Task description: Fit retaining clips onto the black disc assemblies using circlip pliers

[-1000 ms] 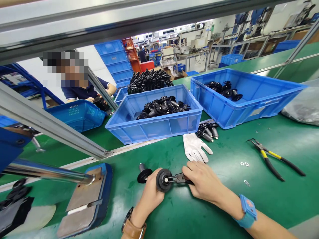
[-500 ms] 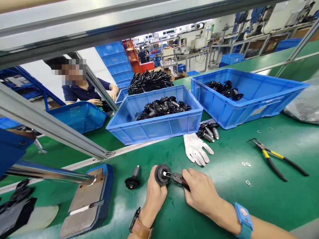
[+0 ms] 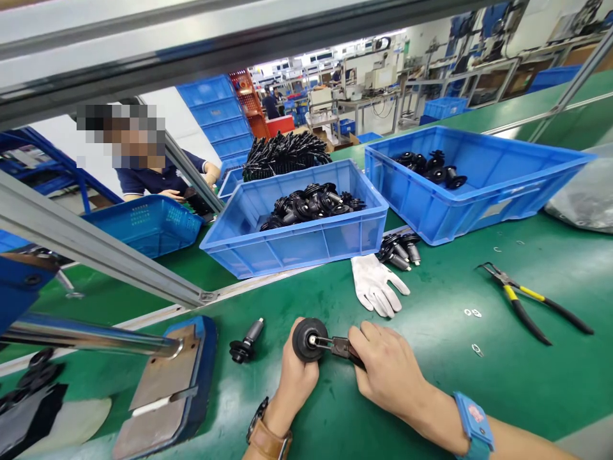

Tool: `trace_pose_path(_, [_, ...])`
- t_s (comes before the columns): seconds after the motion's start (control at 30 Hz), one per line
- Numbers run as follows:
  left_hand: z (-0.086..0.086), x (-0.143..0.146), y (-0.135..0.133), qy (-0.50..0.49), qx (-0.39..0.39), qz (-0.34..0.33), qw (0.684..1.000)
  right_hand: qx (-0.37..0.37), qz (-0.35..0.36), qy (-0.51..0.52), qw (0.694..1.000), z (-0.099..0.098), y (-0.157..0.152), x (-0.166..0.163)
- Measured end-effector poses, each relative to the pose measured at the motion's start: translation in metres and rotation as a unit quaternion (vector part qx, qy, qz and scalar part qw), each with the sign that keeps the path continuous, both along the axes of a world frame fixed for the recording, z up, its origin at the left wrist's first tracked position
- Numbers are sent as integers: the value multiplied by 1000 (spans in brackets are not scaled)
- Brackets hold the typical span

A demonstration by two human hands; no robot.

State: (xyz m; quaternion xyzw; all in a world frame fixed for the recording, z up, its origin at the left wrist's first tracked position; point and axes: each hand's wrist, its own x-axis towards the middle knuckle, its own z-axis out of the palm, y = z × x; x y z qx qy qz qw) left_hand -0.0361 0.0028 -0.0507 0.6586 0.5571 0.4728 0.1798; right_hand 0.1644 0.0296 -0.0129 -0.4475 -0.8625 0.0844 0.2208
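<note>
My left hand point(image 3: 297, 370) is closed around a black disc-shaped part point(image 3: 302, 333), whose pale shaft end faces up at me. My right hand point(image 3: 387, 364) grips snap-ring pliers point(image 3: 341, 347), with their thin bent tips at that shaft end. Whether a ring sits on the tips is too small to tell. Left of my hands, a similar black part with a grey shaft point(image 3: 253, 332) lies on the green table. Beyond them rests a white glove point(image 3: 376, 286), beside several more such parts point(image 3: 401, 251).
Two blue bins point(image 3: 297, 251) point(image 3: 479, 207) with black parts stand at the back. Yellow-and-black pliers point(image 3: 520, 297) and small rings point(image 3: 474, 313) lie to the right. A press base point(image 3: 163, 390) stands at left. Across the bench sits a co-worker point(image 3: 153, 172).
The loose part on the table has rolled slightly left, its disc end now farther left. My hands keep the black part and pliers together, nearly in place. The view has shifted a little.
</note>
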Motion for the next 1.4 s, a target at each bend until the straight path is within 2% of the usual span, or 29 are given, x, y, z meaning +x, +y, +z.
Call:
trace_pose_path(0.2, [-1, -1, 0, 0, 1, -4, 1000, 11, -1, 4, 1000, 0, -1, 0])
trace_pose_path(0.5, [-11, -5, 0, 9, -12, 6, 1000, 14, 3, 21, 1000, -4, 1, 0])
trace_pose_path(0.7, [-25, -7, -1, -30, -33, 73, 996, -13, 0, 80, 997, -3, 6, 3])
trace_pose_path(0.83, [-26, -4, -3, -75, -58, 101, 990, -24, -34, 40, 998, -13, 18, 7])
trace_pose_path(0.93, [-24, -3, -3, -89, -65, 119, 987, -13, -56, -14, 998, -22, 23, 4])
trace_pose_path(1.0, [-24, -4, -2, -89, -69, 120, 986, 5, -56, -15, 998, -24, 22, 0])
trace_pose_path(1.13, [-28, -11, 5, -75, -67, 88, 991, 54, -53, -5, 997, -11, 24, -3])
trace_pose_path(1.2, [-32, -15, 9, -61, -52, 73, 994, 76, -86, -6, 993, -1, 32, 11])
trace_pose_path(1.27, [-35, -18, 12, -51, -40, 61, 996, 99, -169, 0, 981, 6, 43, 43])
trace_pose_path(1.4, [-37, -17, 12, -31, -28, 47, 998, 120, -389, 3, 914, 5, 59, 139])
